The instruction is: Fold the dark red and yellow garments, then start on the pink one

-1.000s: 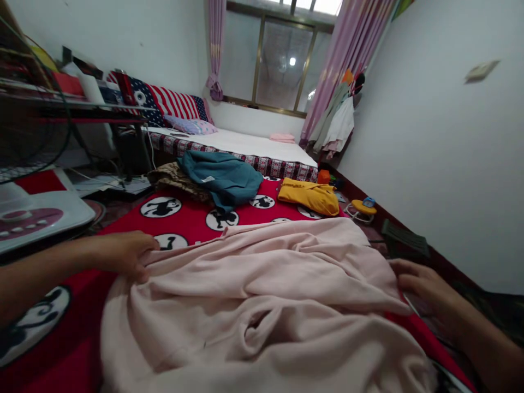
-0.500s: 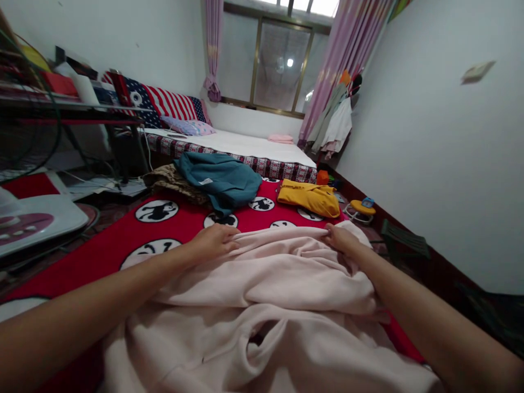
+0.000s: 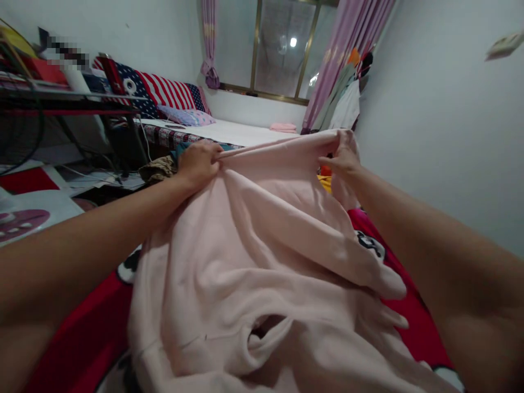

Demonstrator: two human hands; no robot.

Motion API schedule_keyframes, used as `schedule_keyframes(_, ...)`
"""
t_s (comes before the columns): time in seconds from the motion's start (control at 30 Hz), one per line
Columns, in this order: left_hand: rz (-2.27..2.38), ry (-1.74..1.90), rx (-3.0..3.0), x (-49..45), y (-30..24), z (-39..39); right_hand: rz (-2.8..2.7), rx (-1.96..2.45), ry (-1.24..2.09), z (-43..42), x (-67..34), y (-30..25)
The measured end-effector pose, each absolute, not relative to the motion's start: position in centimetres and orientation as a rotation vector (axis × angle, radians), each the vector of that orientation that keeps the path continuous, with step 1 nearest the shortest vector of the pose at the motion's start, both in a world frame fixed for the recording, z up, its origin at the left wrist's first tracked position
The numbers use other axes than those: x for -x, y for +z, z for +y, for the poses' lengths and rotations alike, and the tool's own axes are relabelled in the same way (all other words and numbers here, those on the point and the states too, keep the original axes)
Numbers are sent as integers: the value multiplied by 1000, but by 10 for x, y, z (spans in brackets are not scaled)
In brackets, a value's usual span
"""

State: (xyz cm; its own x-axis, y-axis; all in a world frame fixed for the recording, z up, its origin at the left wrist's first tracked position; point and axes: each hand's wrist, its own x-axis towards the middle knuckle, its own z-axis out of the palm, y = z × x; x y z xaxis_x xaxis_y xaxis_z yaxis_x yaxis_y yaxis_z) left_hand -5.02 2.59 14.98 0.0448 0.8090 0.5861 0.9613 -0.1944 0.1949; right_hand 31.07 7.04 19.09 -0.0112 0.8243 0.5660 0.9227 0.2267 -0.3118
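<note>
A large pale pink garment (image 3: 262, 262) drapes from my raised hands down onto a red blanket with black-and-white round prints (image 3: 82, 338). My left hand (image 3: 199, 164) is closed on the garment's far edge at the left. My right hand (image 3: 341, 158) pinches the same edge at the right. Between the hands the edge is pulled taut and lifted off the blanket. The lower part of the garment lies crumpled near me.
A bed with a white sheet (image 3: 229, 131) and a stars-and-stripes pillow (image 3: 164, 93) stands by the window. A brown cloth (image 3: 158, 168) and a bit of yellow cloth (image 3: 325, 183) peek past the garment. Shelves (image 3: 61, 98) and a fan base (image 3: 24, 213) stand at the left; clothes (image 3: 346, 106) hang near the right wall.
Both hands went from the garment's side edges to its far edge, gripped it, and lifted it up toward me. The raised cloth now hides the teal garment and most of the yellow one.
</note>
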Motion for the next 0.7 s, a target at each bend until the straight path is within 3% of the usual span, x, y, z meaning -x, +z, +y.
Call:
schedule_keyframes(0.13, -1790, -635, 2116, 48, 111, 25, -2019, 1545, -39, 44, -303, 146)
schedule_keyframes(0.3, -1566, -406, 2385, 63, 63, -10, -2263, 2042, -138, -12, -334, 111)
schedule_keyframes(0.47, -1610, -617, 2448, 81, 43, -7, -2324, 2492, -62, -35, -354, 93)
schedule_keyframes(0.7, -1658, -737, 2318, 70, 64, 14, -2322, 2376, 73, -20, -349, 95)
